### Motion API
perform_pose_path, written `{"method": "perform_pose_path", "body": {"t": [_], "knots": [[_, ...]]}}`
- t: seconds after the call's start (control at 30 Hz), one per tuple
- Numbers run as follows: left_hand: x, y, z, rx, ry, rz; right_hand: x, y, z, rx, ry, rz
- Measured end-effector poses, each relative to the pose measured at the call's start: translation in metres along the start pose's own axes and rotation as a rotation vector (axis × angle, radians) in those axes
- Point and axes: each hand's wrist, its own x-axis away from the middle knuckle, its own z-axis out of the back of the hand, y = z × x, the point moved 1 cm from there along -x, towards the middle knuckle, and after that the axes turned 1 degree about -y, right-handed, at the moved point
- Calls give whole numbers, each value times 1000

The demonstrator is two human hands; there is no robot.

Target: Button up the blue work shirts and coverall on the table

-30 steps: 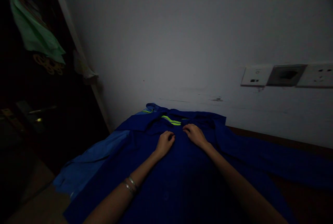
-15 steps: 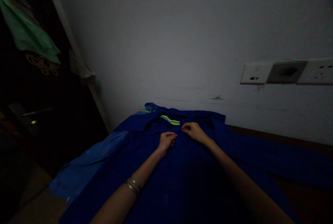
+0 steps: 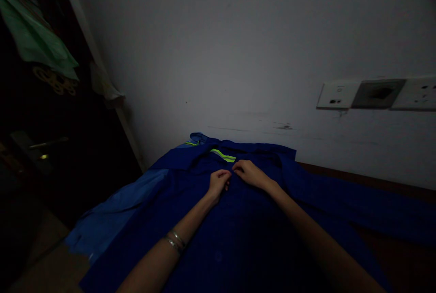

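Note:
A dark blue work jacket (image 3: 204,220) lies spread out, with its collar end toward the wall and one sleeve stretching off to the right. A yellow-green strip (image 3: 223,156) shows near its neck. Just below that strip, my left hand (image 3: 218,184) is closed in a pinch on the jacket's front, two metal bangles at its wrist. My right hand (image 3: 251,174) pinches the cloth close beside it, its fingertips almost meeting the left ones. What exactly lies between the fingertips is too dark and small to make out.
Lighter blue clothing (image 3: 112,211) sticks out from under the jacket at the left. A dark wooden surface (image 3: 398,252) shows at right. Behind is a pale wall with socket plates (image 3: 378,94). At left stands a dark door with a handle (image 3: 47,143) and a hanging green cloth (image 3: 41,34).
My right hand has shifted slightly left, bringing its fingertips nearer to my left hand. The left hand has risen only a little; the jacket lies as before.

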Motion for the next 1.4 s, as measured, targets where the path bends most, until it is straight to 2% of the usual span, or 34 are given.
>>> {"method": "perform_pose_path", "body": {"t": [0.13,0.5,0.67,0.93,1.4], "knots": [[1,0,2,10,-31,-23,-3,0,-1,-110,3,-3],[2,2,4,26,-63,-29,-8,12,-14,-424,-38,-133],[5,2,4,32,-35,-15,-10,15,-20,-439,-36,-149],[15,3,0,54,13,83,-9,14,-23,-427,-10,-189],[12,0,5,55,-17,99,-7,12,-22,-462,36,-156]]}}
